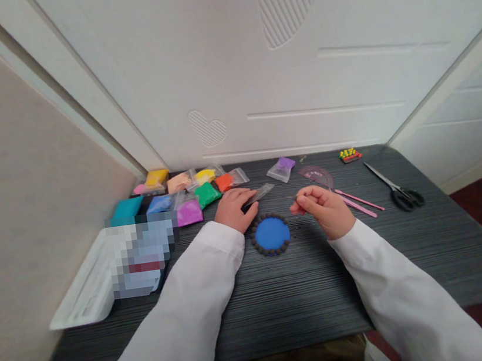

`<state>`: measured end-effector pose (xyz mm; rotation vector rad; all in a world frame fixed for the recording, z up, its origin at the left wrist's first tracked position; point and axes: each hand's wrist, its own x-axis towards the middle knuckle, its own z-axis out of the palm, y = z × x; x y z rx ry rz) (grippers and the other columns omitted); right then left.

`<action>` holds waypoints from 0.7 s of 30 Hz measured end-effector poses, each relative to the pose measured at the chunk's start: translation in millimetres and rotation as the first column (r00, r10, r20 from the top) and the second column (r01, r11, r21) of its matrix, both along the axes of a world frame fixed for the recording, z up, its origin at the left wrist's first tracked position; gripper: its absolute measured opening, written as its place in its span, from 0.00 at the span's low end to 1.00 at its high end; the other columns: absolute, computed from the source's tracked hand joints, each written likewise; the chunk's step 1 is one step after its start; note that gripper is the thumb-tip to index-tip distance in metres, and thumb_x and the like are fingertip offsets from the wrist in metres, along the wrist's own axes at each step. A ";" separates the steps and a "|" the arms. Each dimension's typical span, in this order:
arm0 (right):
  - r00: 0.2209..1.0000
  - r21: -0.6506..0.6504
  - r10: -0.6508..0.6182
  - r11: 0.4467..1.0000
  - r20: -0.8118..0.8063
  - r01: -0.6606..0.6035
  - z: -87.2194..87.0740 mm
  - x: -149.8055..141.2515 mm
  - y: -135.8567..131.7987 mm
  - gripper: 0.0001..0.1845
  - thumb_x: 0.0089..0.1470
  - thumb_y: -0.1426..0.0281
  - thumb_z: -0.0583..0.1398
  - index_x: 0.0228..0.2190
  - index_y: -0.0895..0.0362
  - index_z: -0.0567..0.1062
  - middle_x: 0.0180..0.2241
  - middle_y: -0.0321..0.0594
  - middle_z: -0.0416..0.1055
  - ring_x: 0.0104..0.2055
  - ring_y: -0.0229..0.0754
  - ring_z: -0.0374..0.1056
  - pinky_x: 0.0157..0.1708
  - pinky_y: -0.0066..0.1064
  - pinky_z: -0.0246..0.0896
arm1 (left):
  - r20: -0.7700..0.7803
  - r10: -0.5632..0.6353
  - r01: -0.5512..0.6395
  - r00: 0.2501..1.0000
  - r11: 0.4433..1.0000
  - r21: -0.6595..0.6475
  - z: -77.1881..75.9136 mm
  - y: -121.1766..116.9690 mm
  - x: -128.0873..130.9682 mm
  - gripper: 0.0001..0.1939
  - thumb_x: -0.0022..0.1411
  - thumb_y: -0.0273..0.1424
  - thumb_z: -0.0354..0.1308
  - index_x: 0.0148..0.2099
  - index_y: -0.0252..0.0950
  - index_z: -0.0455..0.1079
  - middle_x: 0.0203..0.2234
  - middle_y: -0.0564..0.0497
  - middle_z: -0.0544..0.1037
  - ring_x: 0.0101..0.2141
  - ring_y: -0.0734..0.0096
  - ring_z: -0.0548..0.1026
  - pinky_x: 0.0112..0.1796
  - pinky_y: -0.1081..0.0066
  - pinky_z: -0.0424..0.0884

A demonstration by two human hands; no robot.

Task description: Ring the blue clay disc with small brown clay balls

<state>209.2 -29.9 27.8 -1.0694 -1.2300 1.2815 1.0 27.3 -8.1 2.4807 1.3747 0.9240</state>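
A blue disc (270, 233) lies flat on the table, ringed by small dark balls (256, 243) with a gap at its right side. Just behind it, my left hand (236, 209) rests on the table, thumb and fingers around the near end of a clear plastic bag (264, 191); some dark stuff shows at the bag's near end. To the right of the disc, my right hand (322, 208) is raised a little, with thumb and forefinger pinched on a thin, dark little piece (291, 197), too small to name surely.
Bags of coloured clay (207, 194) lie at the back left beside a white tray (87, 277). A purple clay bag (283, 166), a protractor (318, 175), pink tools (359, 203), a small colourful piece (349, 155) and black-handled scissors (397, 190) lie to the right. A white panel rises behind.
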 end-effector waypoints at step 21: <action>0.988 -0.007 0.088 0.996 0.126 -0.088 -8.4 -18.8 -3.9 0.12 0.43 0.61 0.60 0.27 0.57 0.70 0.23 0.32 0.66 0.25 0.31 0.59 0.27 0.26 0.54 | 0.183 -0.230 0.214 0.956 0.971 0.102 32.1 -30.8 18.8 0.08 0.51 0.35 0.57 0.35 0.42 0.74 0.32 0.52 0.77 0.45 0.65 0.65 0.48 0.61 0.58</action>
